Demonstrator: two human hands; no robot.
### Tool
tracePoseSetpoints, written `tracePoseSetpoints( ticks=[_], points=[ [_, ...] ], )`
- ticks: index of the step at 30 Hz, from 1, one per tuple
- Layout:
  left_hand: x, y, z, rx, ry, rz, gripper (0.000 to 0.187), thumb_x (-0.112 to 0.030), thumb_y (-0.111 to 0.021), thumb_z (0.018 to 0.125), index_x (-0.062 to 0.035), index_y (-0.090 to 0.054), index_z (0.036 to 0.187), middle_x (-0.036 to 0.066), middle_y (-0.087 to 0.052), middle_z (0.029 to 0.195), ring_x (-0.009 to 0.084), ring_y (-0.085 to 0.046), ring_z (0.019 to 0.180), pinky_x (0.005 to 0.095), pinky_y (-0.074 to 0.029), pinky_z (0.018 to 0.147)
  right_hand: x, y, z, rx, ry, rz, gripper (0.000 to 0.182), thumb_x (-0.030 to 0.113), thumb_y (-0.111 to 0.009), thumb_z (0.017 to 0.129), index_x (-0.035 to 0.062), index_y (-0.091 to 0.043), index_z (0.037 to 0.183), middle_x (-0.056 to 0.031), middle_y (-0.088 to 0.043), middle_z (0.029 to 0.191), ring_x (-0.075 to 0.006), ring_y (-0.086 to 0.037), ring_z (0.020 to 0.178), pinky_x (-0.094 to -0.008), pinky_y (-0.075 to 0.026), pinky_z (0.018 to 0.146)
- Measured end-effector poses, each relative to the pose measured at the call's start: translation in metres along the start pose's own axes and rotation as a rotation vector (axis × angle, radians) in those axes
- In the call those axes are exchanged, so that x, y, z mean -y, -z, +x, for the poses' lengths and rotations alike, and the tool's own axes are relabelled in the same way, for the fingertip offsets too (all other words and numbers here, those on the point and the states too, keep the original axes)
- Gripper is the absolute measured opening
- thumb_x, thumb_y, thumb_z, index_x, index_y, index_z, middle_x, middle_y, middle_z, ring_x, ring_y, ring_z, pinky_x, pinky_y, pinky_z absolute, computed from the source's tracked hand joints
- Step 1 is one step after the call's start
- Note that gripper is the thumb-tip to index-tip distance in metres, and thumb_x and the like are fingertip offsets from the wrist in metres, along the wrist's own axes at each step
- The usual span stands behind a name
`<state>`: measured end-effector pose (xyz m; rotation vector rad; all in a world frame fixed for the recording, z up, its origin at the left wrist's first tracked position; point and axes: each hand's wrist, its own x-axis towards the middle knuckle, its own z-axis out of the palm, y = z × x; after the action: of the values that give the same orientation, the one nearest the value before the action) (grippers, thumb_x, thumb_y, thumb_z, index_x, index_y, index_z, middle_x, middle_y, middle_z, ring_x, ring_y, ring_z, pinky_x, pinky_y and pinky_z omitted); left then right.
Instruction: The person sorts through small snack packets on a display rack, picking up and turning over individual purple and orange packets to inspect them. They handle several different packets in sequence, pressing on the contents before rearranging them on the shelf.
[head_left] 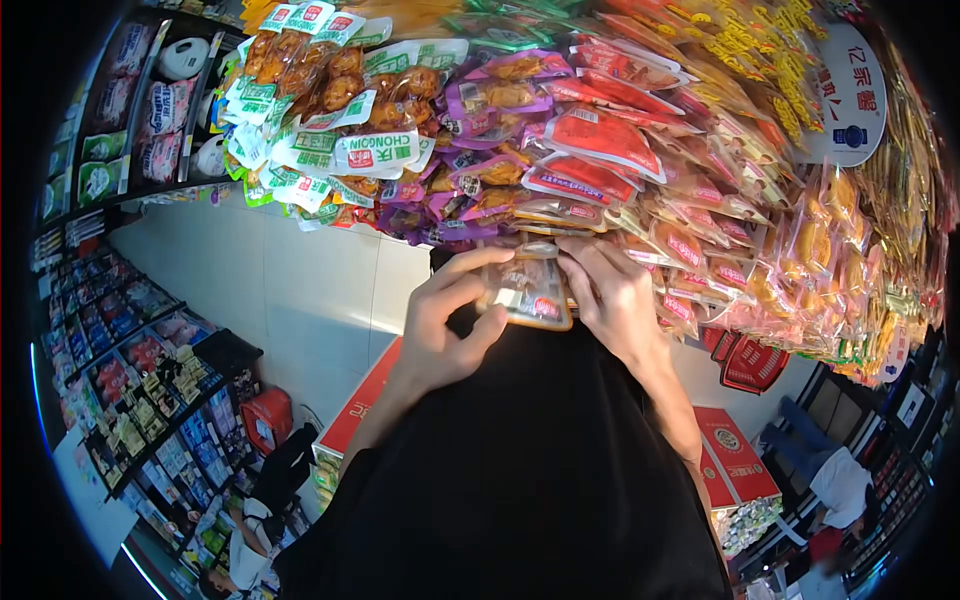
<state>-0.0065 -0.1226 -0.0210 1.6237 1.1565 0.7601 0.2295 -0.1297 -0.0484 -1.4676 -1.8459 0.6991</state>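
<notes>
Shop aisle, hanging snack packs (600,140) fill twelve o'clock. Both hands grip one orange packet (527,290): left hand (445,320) at nine o'clock, right hand (615,295) at three, fingers closed on its edges, long axis upright.

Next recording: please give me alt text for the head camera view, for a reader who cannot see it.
Two bare hands, left hand and right hand, grip a clear snack packet at the lower edge of a dense display of hanging snack packets in red, purple, green and orange. Tiled floor, stocked shelves and red cartons surround the person's black sleeves.
</notes>
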Motion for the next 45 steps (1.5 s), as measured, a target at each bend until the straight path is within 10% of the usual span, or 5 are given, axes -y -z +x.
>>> tracePoseSetpoints(
  ticks=[5,13,18,22,45],
  points=[
    [-0.029,0.037,0.009,0.093,-0.119,-0.365,0.020,-0.009,-0.063,0.080,0.0110,-0.062,0.080,0.028,-0.068,0.121,0.0312,-0.070,0.098,0.0346,-0.053,0.087,0.037,0.042,0.010,0.115,-0.049,0.178,0.032,0.012,-0.074,0.095,-0.0022,-0.068,0.124,-0.0236,-0.072,0.117,-0.0420,-0.072,0.103,-0.0444,-0.059,0.088],
    [-0.032,0.018,0.074,0.204,-0.184,-0.939,0.044,-0.029,-0.054,0.087,0.0137,-0.062,0.094,0.027,-0.062,0.123,0.0299,-0.066,0.103,0.0375,-0.053,0.089,0.042,0.058,0.040,0.122,-0.334,1.227,0.078,0.008,-0.079,0.094,-0.0018,-0.035,0.158,-0.0145,-0.069,0.129,-0.0161,-0.066,0.116,-0.0321,-0.051,0.102],
    [-0.057,0.009,0.088,0.062,0.079,-0.887,0.061,-0.036,-0.067,0.097,0.0082,-0.048,0.135,0.017,-0.064,0.125,0.0220,-0.065,0.117,0.0380,-0.051,0.103,0.049,0.055,0.048,-0.115,-0.389,1.161,0.070,-0.002,-0.078,0.092,-0.0026,-0.040,0.150,-0.0142,-0.069,0.127,-0.0168,-0.066,0.118,-0.0319,-0.052,0.102],
    [-0.056,0.005,0.084,0.045,0.103,-0.597,0.056,-0.003,-0.084,0.084,0.0000,-0.054,0.130,0.011,-0.068,0.118,0.0137,-0.067,0.108,0.0314,-0.054,0.094,0.046,0.053,0.040,-0.160,-0.351,0.996,0.061,-0.004,-0.078,0.091,-0.0034,-0.047,0.144,-0.0128,-0.070,0.122,-0.0158,-0.068,0.113,-0.0312,-0.053,0.099],
    [-0.061,-0.001,0.066,0.136,0.245,-0.691,0.045,0.005,-0.081,0.084,0.0048,-0.060,0.124,0.013,-0.073,0.114,0.0157,-0.073,0.103,0.0308,-0.060,0.090,0.039,0.051,0.026,-0.051,-0.285,0.915,0.025,0.004,-0.083,0.089,-0.0030,-0.073,0.111,-0.0068,-0.074,0.097,-0.0095,-0.065,0.084,-0.0276,-0.053,0.075]
  ],
)
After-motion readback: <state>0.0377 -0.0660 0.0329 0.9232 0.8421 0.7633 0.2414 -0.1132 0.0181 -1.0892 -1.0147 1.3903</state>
